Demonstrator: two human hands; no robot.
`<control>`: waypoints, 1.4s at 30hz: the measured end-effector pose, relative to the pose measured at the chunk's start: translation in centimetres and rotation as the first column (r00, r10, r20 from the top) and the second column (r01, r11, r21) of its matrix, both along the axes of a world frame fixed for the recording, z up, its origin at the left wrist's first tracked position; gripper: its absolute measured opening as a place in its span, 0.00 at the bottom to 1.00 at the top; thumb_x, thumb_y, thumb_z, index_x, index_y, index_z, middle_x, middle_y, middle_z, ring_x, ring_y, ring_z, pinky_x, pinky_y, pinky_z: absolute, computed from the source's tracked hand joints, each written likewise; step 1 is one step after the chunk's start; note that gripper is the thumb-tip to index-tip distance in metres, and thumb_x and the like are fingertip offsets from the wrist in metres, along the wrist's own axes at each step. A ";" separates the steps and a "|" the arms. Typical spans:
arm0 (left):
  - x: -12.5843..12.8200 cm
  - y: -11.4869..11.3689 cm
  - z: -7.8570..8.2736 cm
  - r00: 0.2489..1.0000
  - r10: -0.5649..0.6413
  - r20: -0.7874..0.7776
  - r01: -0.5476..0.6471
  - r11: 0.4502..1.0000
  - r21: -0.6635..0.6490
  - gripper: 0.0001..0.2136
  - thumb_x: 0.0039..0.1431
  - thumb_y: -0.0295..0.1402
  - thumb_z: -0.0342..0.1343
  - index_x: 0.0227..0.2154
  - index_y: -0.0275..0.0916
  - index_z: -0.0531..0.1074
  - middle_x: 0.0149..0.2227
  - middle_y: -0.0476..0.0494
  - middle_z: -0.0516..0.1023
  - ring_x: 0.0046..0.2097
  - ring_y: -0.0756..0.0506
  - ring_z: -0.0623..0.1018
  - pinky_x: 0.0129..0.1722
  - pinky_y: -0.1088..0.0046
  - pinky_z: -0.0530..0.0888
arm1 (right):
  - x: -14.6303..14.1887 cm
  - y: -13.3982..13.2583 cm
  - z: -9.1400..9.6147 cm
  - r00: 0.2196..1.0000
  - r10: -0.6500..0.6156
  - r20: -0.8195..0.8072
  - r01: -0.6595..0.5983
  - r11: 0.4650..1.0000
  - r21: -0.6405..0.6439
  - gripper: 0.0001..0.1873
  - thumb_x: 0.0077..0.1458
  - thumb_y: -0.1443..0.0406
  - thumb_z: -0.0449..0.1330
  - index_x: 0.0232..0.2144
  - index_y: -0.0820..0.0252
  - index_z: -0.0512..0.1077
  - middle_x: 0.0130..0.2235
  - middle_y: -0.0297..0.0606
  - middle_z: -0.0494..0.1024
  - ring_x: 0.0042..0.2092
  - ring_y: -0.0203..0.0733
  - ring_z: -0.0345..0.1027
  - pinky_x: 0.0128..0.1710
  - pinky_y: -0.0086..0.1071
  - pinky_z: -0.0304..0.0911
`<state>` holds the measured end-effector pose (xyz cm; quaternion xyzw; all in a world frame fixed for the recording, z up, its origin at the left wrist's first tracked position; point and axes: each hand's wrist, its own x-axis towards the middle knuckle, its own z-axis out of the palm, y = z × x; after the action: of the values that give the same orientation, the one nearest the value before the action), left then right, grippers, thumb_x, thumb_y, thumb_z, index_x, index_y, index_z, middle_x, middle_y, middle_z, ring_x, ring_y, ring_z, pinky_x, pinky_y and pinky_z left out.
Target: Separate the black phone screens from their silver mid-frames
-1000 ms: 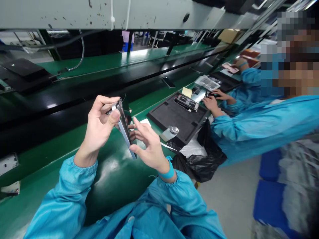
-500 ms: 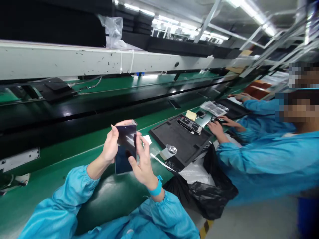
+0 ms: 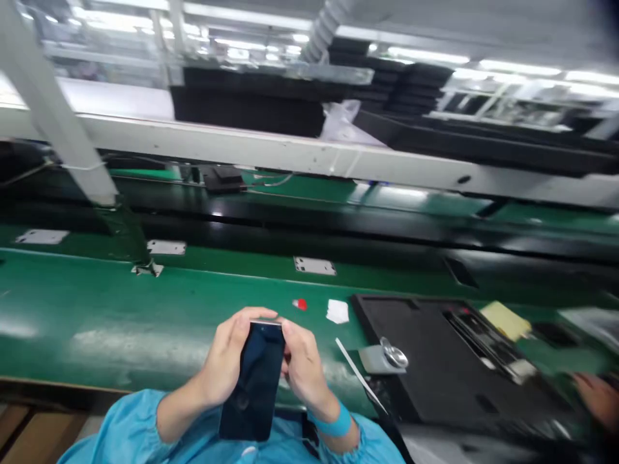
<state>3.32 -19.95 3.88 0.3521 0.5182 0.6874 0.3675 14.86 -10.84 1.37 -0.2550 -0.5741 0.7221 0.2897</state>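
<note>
A dark-screened smartphone [image 3: 254, 383] is held upright and slightly tilted in front of my body, its screen facing me. My left hand [image 3: 227, 357] grips its left side, fingers reaching behind the top edge. On the opposite side, my right hand [image 3: 304, 361] clasps the upper right edge, thumb at the top corner and fingers curled behind. Both sets of fingers are partly hidden by the phone. Beyond the hands lie a small red piece [image 3: 300, 303] and a white paper slip [image 3: 337, 311] on the green bench.
To the right, a black foam tray [image 3: 425, 380] bears a round metal-topped dispenser [image 3: 393, 356] and dark parts. A yellow pad [image 3: 505, 320] lies beyond. White phone plates [image 3: 314, 265] line the belt. A slanted post [image 3: 72, 122] rises at left. Another person's blurred hand [image 3: 597, 396] shows at far right.
My view has swung left. The phone has come lower and closer to my body. My right hand has moved from over the screen to grip the phone's upper right edge.
</note>
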 end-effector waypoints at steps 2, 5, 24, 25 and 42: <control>-0.1 -1.5 0.2 0.991 0.093 -0.093 -0.092 0.996 0.014 0.31 0.72 0.62 0.50 0.49 0.40 0.85 0.47 0.39 0.88 0.50 0.41 0.86 0.54 0.67 0.80 | -0.7 -0.5 0.1 0.999 0.043 -0.005 -0.043 0.999 0.006 0.41 0.52 0.27 0.62 0.21 0.58 0.70 0.15 0.22 0.52 0.15 0.27 0.42 0.13 0.25 0.43; -1.0 -2.2 0.4 0.977 0.102 -0.186 -0.098 0.995 0.029 0.33 0.72 0.64 0.49 0.49 0.39 0.85 0.49 0.37 0.87 0.53 0.39 0.85 0.59 0.66 0.78 | -2.3 -0.3 -0.1 0.996 0.086 -0.025 -0.085 0.996 0.039 0.40 0.53 0.29 0.65 0.19 0.58 0.68 0.15 0.23 0.53 0.16 0.27 0.42 0.14 0.25 0.42; -12.2 5.6 0.7 0.862 0.121 0.492 -0.205 0.971 0.119 0.21 0.71 0.53 0.59 0.50 0.39 0.71 0.38 0.36 0.88 0.34 0.39 0.88 0.38 0.61 0.86 | -6.3 2.1 -6.3 0.979 0.184 0.093 -0.203 0.930 0.305 0.42 0.63 0.30 0.53 0.25 0.58 0.79 0.20 0.39 0.76 0.24 0.43 0.71 0.30 0.36 0.68; -12.0 5.7 0.8 0.861 0.096 0.499 -0.185 0.974 0.132 0.20 0.73 0.53 0.56 0.50 0.40 0.70 0.40 0.35 0.88 0.35 0.39 0.89 0.39 0.60 0.86 | -6.4 2.4 -6.1 0.983 0.167 0.079 -0.184 0.928 0.324 0.42 0.64 0.30 0.53 0.22 0.58 0.78 0.17 0.37 0.73 0.22 0.41 0.68 0.27 0.34 0.65; -8.5 10.0 0.7 0.886 0.104 0.452 -0.253 0.925 0.283 0.26 0.78 0.59 0.36 0.46 0.44 0.70 0.37 0.41 0.86 0.32 0.43 0.84 0.34 0.65 0.83 | -7.3 2.6 -7.1 0.956 0.294 0.002 -0.293 0.952 0.090 0.41 0.47 0.26 0.64 0.21 0.58 0.79 0.17 0.36 0.75 0.19 0.38 0.68 0.24 0.34 0.69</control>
<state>-5.22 -10.00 4.61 0.1996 0.3313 0.8566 0.3415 7.53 -8.23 -5.70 -0.1493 -0.6357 0.7322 0.1936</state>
